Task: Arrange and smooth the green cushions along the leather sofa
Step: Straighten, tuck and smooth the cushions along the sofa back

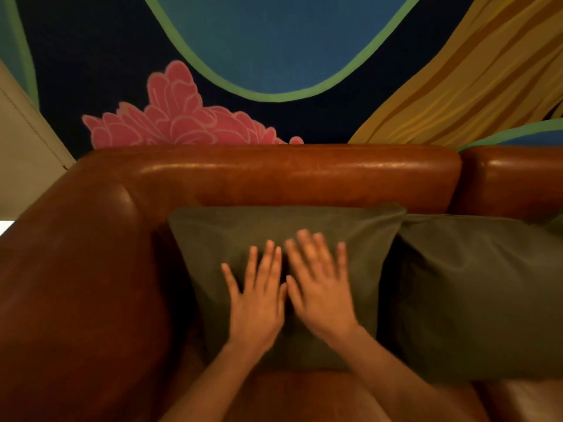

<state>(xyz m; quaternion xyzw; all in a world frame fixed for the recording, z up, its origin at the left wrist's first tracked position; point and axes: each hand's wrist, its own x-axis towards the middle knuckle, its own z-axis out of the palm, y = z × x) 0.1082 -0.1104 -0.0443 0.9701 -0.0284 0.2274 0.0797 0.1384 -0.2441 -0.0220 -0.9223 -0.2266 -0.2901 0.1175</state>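
Note:
A green cushion (213, 239) leans upright against the backrest of the brown leather sofa (289, 175), beside its left armrest (76, 284). My left hand (257, 303) and my right hand (320, 293) lie flat on the cushion's front, side by side, fingers spread and pointing up. The right hand is blurred. A second green cushion (472, 293) stands to the right, its edge touching the first.
Behind the sofa is a wall mural with a pink flower (179, 117), a blue shape and yellow bands. A pale panel (24, 147) stands at the far left. Another backrest section (518, 178) continues on the right.

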